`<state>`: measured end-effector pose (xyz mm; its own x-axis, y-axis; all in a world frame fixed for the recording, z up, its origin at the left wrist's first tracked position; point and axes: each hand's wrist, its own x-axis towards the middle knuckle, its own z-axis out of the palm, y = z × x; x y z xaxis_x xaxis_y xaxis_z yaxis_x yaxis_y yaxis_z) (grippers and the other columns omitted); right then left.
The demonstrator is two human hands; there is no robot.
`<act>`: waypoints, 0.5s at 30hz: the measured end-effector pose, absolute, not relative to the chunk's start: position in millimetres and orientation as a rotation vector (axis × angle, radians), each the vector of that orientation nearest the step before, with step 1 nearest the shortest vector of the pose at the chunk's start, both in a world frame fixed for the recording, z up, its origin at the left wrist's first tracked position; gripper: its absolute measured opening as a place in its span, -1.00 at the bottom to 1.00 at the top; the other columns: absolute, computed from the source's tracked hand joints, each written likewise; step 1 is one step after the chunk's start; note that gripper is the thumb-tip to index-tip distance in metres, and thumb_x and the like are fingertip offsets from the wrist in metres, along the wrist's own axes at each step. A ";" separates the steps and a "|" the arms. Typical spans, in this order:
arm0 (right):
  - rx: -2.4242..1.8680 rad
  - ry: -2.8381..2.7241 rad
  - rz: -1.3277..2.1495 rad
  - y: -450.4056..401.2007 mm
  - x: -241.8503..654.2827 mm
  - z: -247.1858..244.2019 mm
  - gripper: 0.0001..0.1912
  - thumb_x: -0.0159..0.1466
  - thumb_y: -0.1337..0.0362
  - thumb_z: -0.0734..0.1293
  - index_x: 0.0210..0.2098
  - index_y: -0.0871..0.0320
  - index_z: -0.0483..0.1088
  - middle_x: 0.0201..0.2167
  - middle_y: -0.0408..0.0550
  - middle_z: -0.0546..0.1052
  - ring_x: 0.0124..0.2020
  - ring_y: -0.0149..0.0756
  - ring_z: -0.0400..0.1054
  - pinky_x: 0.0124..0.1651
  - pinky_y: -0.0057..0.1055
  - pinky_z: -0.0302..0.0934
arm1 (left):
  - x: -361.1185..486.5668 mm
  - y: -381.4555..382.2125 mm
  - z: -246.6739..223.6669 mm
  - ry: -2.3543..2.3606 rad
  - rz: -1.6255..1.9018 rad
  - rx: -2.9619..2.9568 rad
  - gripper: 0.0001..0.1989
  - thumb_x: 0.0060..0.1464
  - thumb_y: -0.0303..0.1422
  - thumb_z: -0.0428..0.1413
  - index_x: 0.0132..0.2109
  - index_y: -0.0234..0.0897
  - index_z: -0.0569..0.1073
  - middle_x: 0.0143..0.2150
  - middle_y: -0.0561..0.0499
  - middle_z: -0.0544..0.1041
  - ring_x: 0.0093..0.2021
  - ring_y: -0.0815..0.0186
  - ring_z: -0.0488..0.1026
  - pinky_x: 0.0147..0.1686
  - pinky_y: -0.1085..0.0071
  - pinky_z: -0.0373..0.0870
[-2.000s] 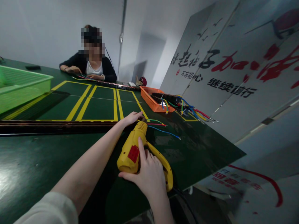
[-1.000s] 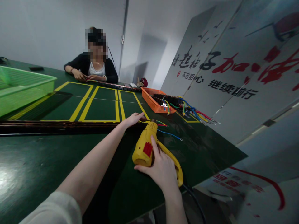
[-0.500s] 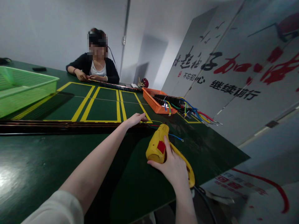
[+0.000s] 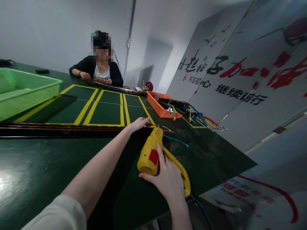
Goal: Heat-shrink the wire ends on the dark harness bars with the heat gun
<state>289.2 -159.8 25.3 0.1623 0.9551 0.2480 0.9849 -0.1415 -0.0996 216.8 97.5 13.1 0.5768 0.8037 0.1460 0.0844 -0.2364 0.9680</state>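
My right hand (image 4: 165, 172) is wrapped round a yellow heat gun (image 4: 150, 153) with a red patch on its side. Its nozzle points away from me, close to the fingertips of my left hand (image 4: 141, 124). My left hand is pinched at the right end of a long dark strip (image 4: 72, 131); what lies between the fingers is too small to make out. A blue wire (image 4: 176, 139) with a ring terminal, plus thin red and green wires, extends to the right from behind the nozzle.
A green basket (image 4: 31, 95) stands at the left. An orange basket (image 4: 159, 110) holds dark strips with coloured wires (image 4: 203, 116) hanging out. Across the green table (image 4: 216, 159), marked with yellow tape, sits a person (image 4: 102, 70) with both hands on another strip.
My right hand has moved the heat gun to the left, its nozzle now nearer my left fingers. More of the red, green and blue wires shows. My left hand has hardly moved.
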 end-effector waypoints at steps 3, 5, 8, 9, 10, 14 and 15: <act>-2.141 -1.927 -0.105 -161.9 272.5 26.3 0.22 -0.09 -0.24 0.37 0.33 0.09 -0.30 0.02 0.12 0.39 -0.03 0.01 0.34 -0.02 -0.13 0.23 | 218.4 100.4 10.3 0.730 0.799 1.653 -0.47 0.11 -0.05 -0.08 -0.27 -0.42 0.58 -0.25 -0.14 0.59 -0.20 0.21 0.46 -0.07 0.32 0.29; -2.107 -1.948 -0.057 -163.5 263.6 26.4 0.24 -0.12 -0.22 0.40 0.33 0.09 -0.28 0.02 0.12 0.40 -0.03 0.02 0.33 -0.01 -0.12 0.22 | 218.3 100.9 10.1 0.712 0.801 1.651 -0.47 0.10 -0.04 -0.08 -0.28 -0.42 0.58 -0.27 -0.12 0.59 -0.23 0.23 0.45 -0.10 0.34 0.30; -2.055 -1.974 -0.002 -165.4 256.3 25.5 0.26 -0.14 -0.24 0.40 0.34 0.09 -0.27 0.01 0.12 0.40 -0.02 0.02 0.33 0.01 -0.11 0.21 | 217.1 100.5 11.0 0.725 0.808 1.662 -0.46 0.08 -0.01 -0.06 -0.31 -0.41 0.58 -0.32 -0.11 0.58 -0.28 0.25 0.44 -0.14 0.35 0.31; -2.046 -1.978 0.003 -165.8 255.4 25.2 0.26 -0.14 -0.24 0.39 0.34 0.09 -0.27 0.01 0.12 0.40 -0.02 0.02 0.33 0.01 -0.11 0.21 | 216.6 100.3 11.4 0.729 0.808 1.664 -0.46 0.07 0.00 -0.05 -0.31 -0.42 0.58 -0.33 -0.11 0.58 -0.29 0.25 0.44 -0.15 0.35 0.31; -2.044 -1.979 0.001 -166.0 255.0 24.8 0.26 -0.15 -0.25 0.39 0.34 0.09 -0.27 0.01 0.12 0.40 -0.03 0.02 0.33 0.00 -0.11 0.21 | 216.2 100.0 11.7 0.727 0.808 1.665 -0.45 0.06 0.00 -0.04 -0.31 -0.43 0.58 -0.33 -0.11 0.58 -0.30 0.26 0.43 -0.15 0.35 0.31; -2.064 -1.975 -0.013 -166.3 255.9 23.9 0.27 -0.16 -0.26 0.39 0.34 0.09 -0.28 0.01 0.11 0.40 -0.04 0.03 0.34 -0.01 -0.09 0.22 | 215.1 98.8 12.2 0.706 0.823 1.677 -0.44 0.07 0.00 -0.04 -0.30 -0.45 0.58 -0.34 -0.11 0.57 -0.32 0.28 0.43 -0.16 0.36 0.31; -2.069 -1.977 -0.011 -166.4 256.2 24.0 0.27 -0.15 -0.27 0.38 0.34 0.09 -0.28 0.01 0.11 0.40 -0.04 0.04 0.34 -0.01 -0.09 0.22 | 214.9 98.4 12.1 0.706 0.822 1.677 -0.44 0.07 0.01 -0.05 -0.29 -0.45 0.58 -0.35 -0.11 0.57 -0.32 0.28 0.43 -0.16 0.36 0.31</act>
